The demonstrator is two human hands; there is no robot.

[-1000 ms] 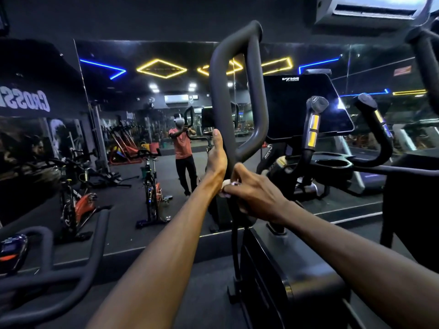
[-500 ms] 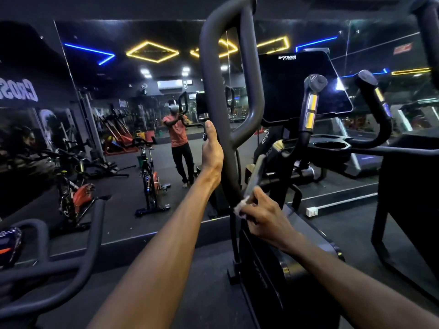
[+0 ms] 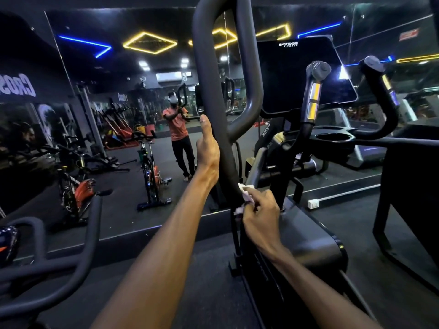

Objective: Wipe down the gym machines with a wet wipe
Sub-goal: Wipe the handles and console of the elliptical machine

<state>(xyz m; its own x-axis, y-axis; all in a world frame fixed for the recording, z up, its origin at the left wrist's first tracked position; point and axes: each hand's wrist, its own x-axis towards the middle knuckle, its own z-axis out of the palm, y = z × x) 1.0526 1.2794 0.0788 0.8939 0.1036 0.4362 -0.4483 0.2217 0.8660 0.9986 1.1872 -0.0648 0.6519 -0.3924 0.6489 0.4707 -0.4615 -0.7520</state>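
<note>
Hands both on the loop handle [image 3: 213, 96] of the elliptical machine [image 3: 306, 236].

Left hand [image 3: 207, 151]: wrapped round the handle's left upright, thumb straight up along the tube, fingers curled behind the tube and mostly hidden. Gripped the bar just below the point where the loop's inner branch rejoined the upright.

Right hand [image 3: 260, 216]: lower, well below the left fingers, near the bottom of the same upright. Fingers bunched and curled round a wet wipe [image 3: 245, 194]. Wipe white, crumpled, pressed against the tube; part stuck out above the fingertips, a smaller piece showed below them. Could not tell how much of the wipe sat inside the palm.

Right of the right-hand fingers: machine's black housing, top surface glossy. Up and right of both hands: dark console screen [image 3: 306, 74] with white logo at top, two short grips with yellow bands, left grip [image 3: 313, 96] closer to the fingers, right grip [image 3: 382, 96] further out. Cup holder tray [image 3: 333, 137] between the two grips.

Beyond the left-hand fingers: wall mirror [image 3: 123, 115], showing reflection of a person [image 3: 179, 134] in an orange shirt with arms raised to a handle, plus spin bikes [image 3: 152, 172] on the dark floor. Yellow and blue strip lights reflected above.

Lower left of the left forearm: black curved handlebar [image 3: 71, 262] of a neighbouring machine.
</note>
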